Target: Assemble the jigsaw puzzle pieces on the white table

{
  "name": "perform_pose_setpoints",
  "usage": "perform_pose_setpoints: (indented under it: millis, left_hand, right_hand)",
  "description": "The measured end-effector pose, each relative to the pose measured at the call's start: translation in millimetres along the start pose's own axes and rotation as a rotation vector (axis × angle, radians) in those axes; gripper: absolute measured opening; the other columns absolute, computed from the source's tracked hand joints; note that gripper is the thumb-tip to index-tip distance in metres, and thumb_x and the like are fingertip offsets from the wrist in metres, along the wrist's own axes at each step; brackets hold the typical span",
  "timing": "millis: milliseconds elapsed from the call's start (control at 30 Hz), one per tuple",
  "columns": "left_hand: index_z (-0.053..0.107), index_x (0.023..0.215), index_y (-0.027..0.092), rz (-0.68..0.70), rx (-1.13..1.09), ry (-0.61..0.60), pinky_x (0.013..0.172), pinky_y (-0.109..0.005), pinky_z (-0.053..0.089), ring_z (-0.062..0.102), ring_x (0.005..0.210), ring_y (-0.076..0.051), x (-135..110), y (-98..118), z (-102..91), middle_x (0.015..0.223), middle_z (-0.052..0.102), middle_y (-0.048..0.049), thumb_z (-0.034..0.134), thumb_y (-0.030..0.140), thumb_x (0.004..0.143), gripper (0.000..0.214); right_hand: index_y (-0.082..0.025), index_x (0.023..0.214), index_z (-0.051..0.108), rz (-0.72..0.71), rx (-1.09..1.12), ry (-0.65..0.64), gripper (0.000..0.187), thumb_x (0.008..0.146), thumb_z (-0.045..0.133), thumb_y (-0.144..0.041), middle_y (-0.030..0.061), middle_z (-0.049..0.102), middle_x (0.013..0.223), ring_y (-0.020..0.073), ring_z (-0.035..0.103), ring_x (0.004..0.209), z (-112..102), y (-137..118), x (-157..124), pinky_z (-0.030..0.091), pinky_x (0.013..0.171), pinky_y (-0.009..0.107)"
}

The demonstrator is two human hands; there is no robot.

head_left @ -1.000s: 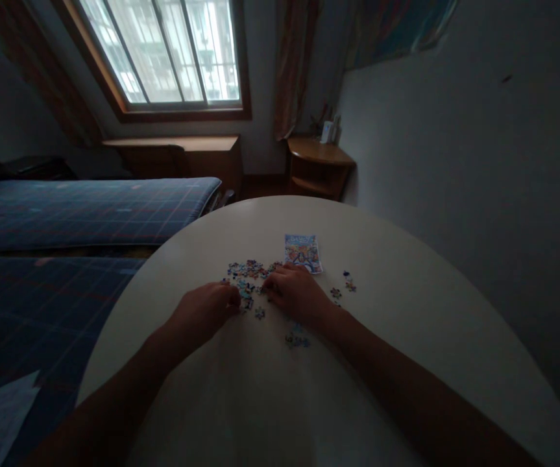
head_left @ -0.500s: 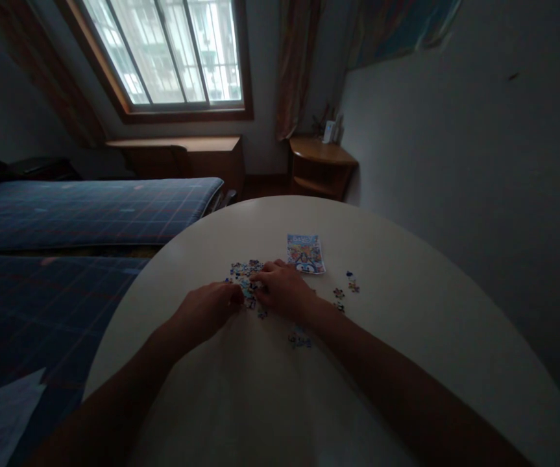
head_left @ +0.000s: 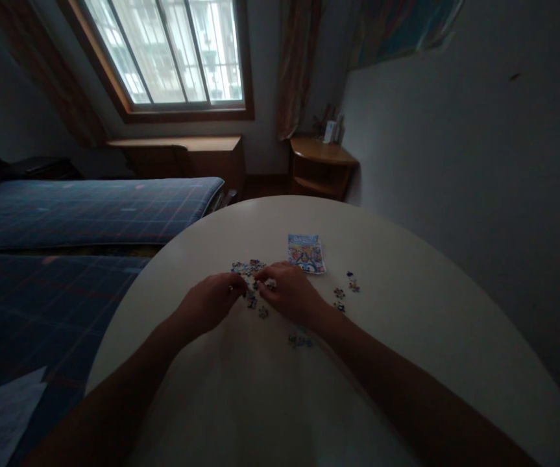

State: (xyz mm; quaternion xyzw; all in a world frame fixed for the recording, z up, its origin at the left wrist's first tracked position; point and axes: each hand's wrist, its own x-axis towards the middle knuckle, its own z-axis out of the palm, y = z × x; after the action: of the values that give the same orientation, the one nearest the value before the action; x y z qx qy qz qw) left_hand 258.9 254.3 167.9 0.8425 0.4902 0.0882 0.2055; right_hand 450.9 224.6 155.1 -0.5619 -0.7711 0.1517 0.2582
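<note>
Small printed jigsaw pieces [head_left: 249, 266] lie in a loose pile on the round white table [head_left: 270, 402]. My left hand [head_left: 214, 297] is at the left side of the pile, its fingers curled and closed round a jigsaw piece that they mostly cover. From the right, my right hand [head_left: 289, 288] reaches in, thumb and forefinger bent about a jigsaw piece [head_left: 270, 283] partly seen beneath them. The fingertips of both hands are close together. Just below the pile a single piece [head_left: 263, 312] lies apart. Behind my right hand rests a colourful picture sheet [head_left: 305, 250].
Several loose pieces [head_left: 339, 293] lie to the right of my right hand. A pale joined cluster [head_left: 300, 340] is by my right forearm. Left of the table is a bed with a plaid mattress [head_left: 85, 211], and papers [head_left: 4, 415] lie at lower left.
My left hand has shifted slightly up and right, and my right hand slightly right. Pieces under the fingertips have shifted, with more of them now uncovered between the hands.
</note>
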Motion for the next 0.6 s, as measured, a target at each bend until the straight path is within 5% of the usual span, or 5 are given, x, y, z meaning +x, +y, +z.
perform_pose_setpoints:
  millis: [200, 400, 600]
  left_hand:
    - [0.069, 0.093, 0.02, 0.086, -0.207, 0.018, 0.069, -0.025, 0.048, 0.065, 0.073, -0.015, 6.5, -4.7, 4.1, 0.086, 0.073, -0.0022, 0.053, 0.027, 0.088, 0.018]
    - [0.068, 0.102, 0.022, -0.131, 0.081, 0.155, 0.07, -0.028, 0.048, 0.067, 0.08, -0.017, 8.9, -21.4, -7.0, 0.107, 0.07, -0.0039, 0.056, 0.031, 0.089, 0.02]
    - [0.068, 0.106, 0.027, -0.227, 0.21, 0.071, 0.068, -0.027, 0.045, 0.066, 0.087, -0.018, 8.5, -20.8, -5.7, 0.109, 0.071, -0.0005, 0.06, 0.033, 0.089, 0.02]
  right_hand:
    - [-0.018, 0.1, 0.069, 0.049, 0.344, -0.006, 0.017, 0.085, 0.065, -0.017, 0.0036, 0.075, 0.089, 0.0146, 0.069, 0.08, 0.2, -0.6, -10.5, 0.048, 0.073, 0.025]
    - [-0.02, 0.092, 0.074, 0.083, 0.17, 0.009, 0.014, 0.084, 0.063, -0.015, 0.0026, 0.076, 0.086, 0.0147, 0.068, 0.079, 5.9, 2.7, -13.6, 0.047, 0.075, 0.026]
    - [-0.024, 0.092, 0.076, -0.003, -0.08, -0.017, 0.013, 0.087, 0.064, -0.022, 0.0021, 0.075, 0.088, 0.0189, 0.064, 0.087, 11.4, 3.1, -18.0, 0.043, 0.084, 0.032]
